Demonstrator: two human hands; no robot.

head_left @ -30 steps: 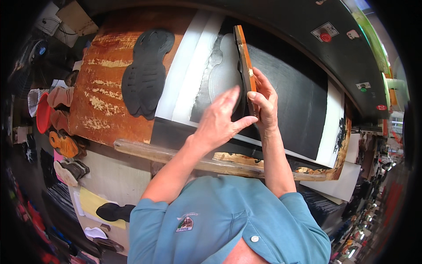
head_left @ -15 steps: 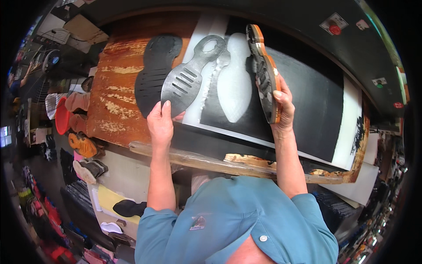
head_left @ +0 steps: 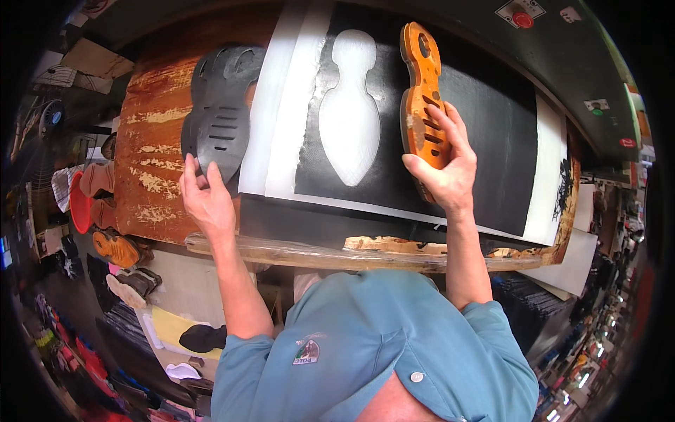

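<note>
My left hand point(head_left: 208, 200) is at the near end of a black slotted, sole-shaped piece point(head_left: 223, 93) lying on the brown wooden surface. Its thumb and fingers are apart; whether the tips still touch the piece I cannot tell. Another black piece shows partly beneath that one. My right hand point(head_left: 453, 165) grips an orange sole-shaped cutting die point(head_left: 424, 88) by its near half, its slotted face turned up. The die is over a black sheet point(head_left: 492, 148). Left of the die, a sole-shaped hole point(head_left: 349, 130) in the sheet shows white underneath.
A white board point(head_left: 275, 133) lies under the sheet on the worn wooden tabletop point(head_left: 158, 141). A wooden rail point(head_left: 316, 254) runs along the near edge. A dark machine panel with a red button point(head_left: 522, 20) stands beyond. Another orange die point(head_left: 116, 248) is at the left.
My left hand has moved left, laid the slotted black piece over the other black piece and spread its fingers. My right hand has turned the die from its edge to its orange face.
</note>
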